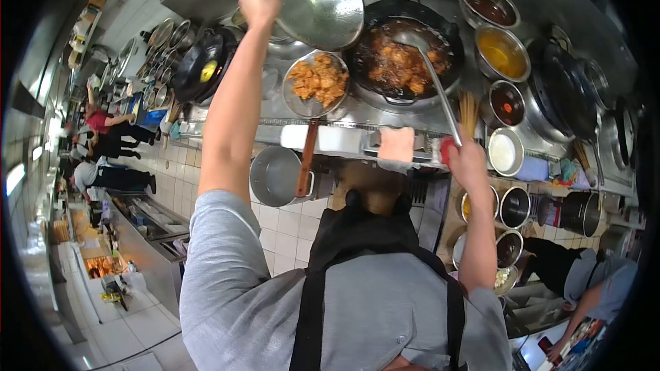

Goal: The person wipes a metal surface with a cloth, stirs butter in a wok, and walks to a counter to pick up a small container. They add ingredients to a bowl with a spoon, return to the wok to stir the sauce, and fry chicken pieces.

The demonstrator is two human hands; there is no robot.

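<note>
My left hand (261,3) is closed on the handle of a large round perforated metal strainer (316,3), held up beside the wok. In the black wok (362,72), browned battered pieces (393,67) sit in dark bubbling oil. My right hand (471,163) grips the long handle of a metal ladle (445,99), whose bowl reaches into the wok. Left of the wok, a smaller strainer (289,99) with a wooden handle (308,158) holds a heap of fried pieces (320,79). That handle sticks out past the counter edge.
Metal bowls of dark sauce (487,8), yellow liquid (502,53) and white powder (505,151) line the right. Wooden sticks (469,111) stand near my right hand. A large pot (276,177) sits below the counter. Another person (584,271) is at lower right; several others are far left.
</note>
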